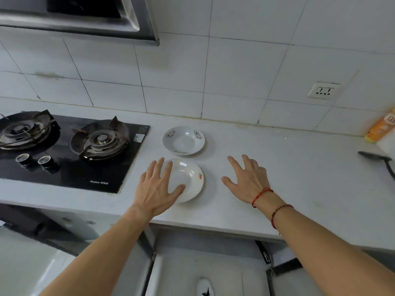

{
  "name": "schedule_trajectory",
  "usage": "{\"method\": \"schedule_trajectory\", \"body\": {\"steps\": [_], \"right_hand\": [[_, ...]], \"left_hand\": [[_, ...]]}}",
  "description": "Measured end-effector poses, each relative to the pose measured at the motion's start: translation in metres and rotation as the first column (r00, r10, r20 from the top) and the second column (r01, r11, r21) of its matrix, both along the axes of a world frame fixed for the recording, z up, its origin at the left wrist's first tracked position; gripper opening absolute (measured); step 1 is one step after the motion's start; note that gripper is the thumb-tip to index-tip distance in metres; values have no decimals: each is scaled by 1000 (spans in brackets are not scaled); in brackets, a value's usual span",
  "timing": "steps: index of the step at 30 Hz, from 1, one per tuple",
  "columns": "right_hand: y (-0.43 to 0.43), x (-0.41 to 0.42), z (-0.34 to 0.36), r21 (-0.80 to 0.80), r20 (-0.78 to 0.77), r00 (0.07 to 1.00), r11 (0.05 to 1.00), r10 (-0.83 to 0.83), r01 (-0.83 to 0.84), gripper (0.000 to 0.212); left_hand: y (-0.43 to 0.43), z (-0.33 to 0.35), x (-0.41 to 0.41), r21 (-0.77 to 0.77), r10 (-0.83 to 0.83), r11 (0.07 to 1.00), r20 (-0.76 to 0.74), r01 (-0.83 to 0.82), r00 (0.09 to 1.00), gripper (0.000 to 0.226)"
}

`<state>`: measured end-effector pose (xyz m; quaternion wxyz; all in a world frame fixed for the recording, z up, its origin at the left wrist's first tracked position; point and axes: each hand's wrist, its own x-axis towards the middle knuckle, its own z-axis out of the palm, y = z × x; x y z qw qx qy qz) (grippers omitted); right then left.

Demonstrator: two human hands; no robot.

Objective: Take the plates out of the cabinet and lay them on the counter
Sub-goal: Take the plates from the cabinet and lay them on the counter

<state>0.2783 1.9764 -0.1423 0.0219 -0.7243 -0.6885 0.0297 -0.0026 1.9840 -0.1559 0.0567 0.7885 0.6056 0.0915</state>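
1. Near the middle of the frame, on the pale grey stone counter [288, 167], lie two plates, one behind the other and slightly apart.
2. The near one is a white shallow ceramic plate with a small red-orange mark on its right rim [192, 174]. It sits close to the counter's front edge.
3. The far one is a white shallow ceramic plate with flower prints around its rim [183, 141]. It lies higher in the frame, toward the tiled wall, and no hand is on it.
4. The left hand [159, 184] is spread flat with straight fingers over the left half of the near plate, its thumb reaching across the plate's hollow. It grips nothing; whether it touches the plate cannot be told.
5. The right hand [248, 180] is also spread open and holds nothing. It is over bare counter to the right of the near plate, clearly apart from it.
6. A red string bracelet [261, 194] and a dark red beaded bracelet [277, 212] circle the right wrist.
7. At the left of the frame a black glass two-burner gas hob [64, 167] is set into the counter, just beside the near plate.
8. A steel range hood [85, 20] fills the upper left.
9. A white wall socket [323, 90] sits at the upper right.
10. At the right edge stand an orange packet [381, 127] and a black utensil [380, 161].
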Motion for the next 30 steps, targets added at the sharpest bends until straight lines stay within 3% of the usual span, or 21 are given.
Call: {"method": "schedule_trajectory", "body": {"steps": [13, 21, 30], "right_hand": [[-173, 11, -17, -75, 46, 985, 983, -165, 169, 70], [-209, 35, -47, -77, 30, 986, 983, -162, 164, 69], [-223, 51, -139, -126, 45, 994, 987, -97, 102, 72]], "left_hand": [[-122, -15, 5, -10, -148, 989, 14, 148, 989, 84], [-155, -47, 34, -38, -205, 978, -7, 204, 979, 82], [-170, -148, 40, -110, -198, 975, -44, 192, 979, 78]]}}
